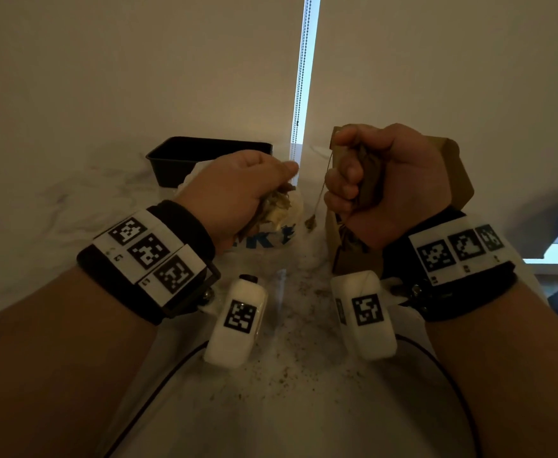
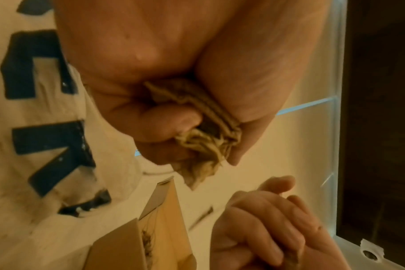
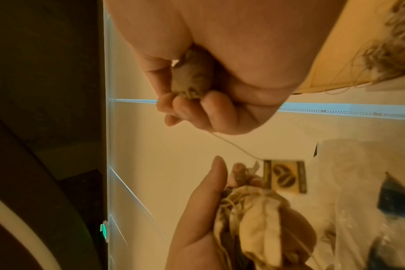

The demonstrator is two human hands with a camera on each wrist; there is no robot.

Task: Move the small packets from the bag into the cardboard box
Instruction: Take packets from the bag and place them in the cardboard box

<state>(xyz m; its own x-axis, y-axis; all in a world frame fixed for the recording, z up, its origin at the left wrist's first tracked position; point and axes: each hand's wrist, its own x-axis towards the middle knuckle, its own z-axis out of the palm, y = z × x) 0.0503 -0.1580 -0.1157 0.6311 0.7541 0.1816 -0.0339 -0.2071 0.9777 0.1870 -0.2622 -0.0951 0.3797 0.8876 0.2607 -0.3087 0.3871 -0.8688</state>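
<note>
standing on the pale table (image 1: 72, 200), the white bag (image 1: 271, 239) is at the left and the cardboard box (image 1: 459, 173) at the right. over the bag, the left hand (image 1: 237, 193) grips a bunch of small packets (image 1: 279, 206). the right hand (image 1: 386, 183) clenches one brown packet (image 1: 370, 180) beside the box, its string (image 1: 320, 193) hanging. the carrying step seems in hand; next, each fist should open above the box.

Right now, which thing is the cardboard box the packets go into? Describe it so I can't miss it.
On the pale marble counter, look right of the white plastic bag with blue lettering. The cardboard box stands there, behind the right hand. It is the only plain brown thing; the tray at the back is black.
</note>
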